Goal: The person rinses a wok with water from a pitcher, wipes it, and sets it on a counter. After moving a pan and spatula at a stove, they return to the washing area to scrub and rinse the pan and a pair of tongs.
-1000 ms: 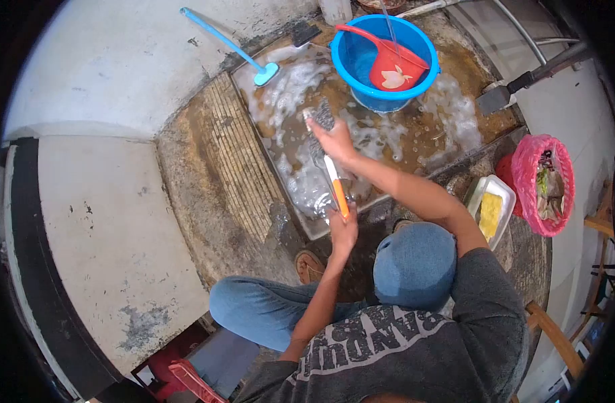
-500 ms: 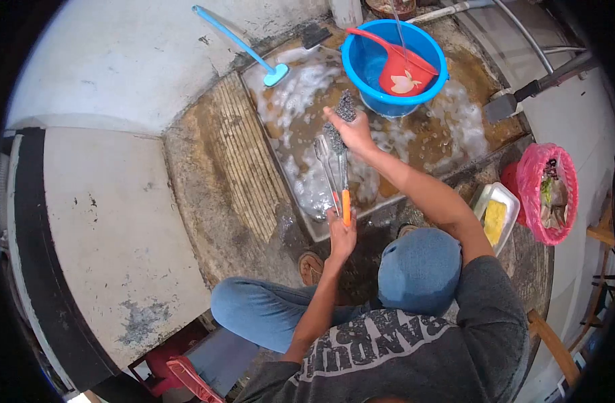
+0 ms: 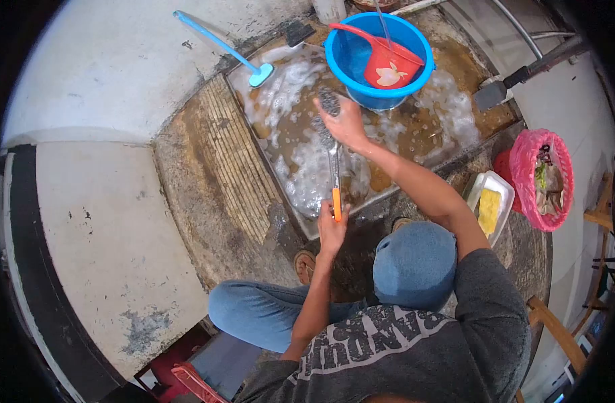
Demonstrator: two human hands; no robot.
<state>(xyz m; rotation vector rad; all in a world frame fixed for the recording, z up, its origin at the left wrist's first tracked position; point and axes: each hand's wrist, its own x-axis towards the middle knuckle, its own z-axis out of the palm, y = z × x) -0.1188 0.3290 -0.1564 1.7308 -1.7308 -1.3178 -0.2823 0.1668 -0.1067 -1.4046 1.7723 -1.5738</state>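
Observation:
My left hand (image 3: 332, 234) is closed around the orange-handled end of metal tongs (image 3: 335, 176), held low over the soapy floor basin (image 3: 425, 154). Further up, my right hand (image 3: 348, 125) grips a grey mesh scouring pad (image 3: 328, 103), wrapped about the far part of the tongs. The pad and my fingers hide the tips. Just beyond my right hand stands a blue bucket (image 3: 334, 70) with water running into it. Inside the bucket leans a red dipper (image 3: 391, 69) with a pale printed shape.
A light-blue long-handled brush (image 3: 220, 39) leans at the basin's back left corner. On the right are a white tray (image 3: 502, 221) with a yellow sponge (image 3: 489, 210) and a pink-lined bin (image 3: 522, 164) of scraps. A ridged concrete slab (image 3: 237, 154) borders the left side.
The tongs' two arms showed apart before; now they look like one narrow line. My right hand has rolled over with the pad. The whole view has shifted slightly.

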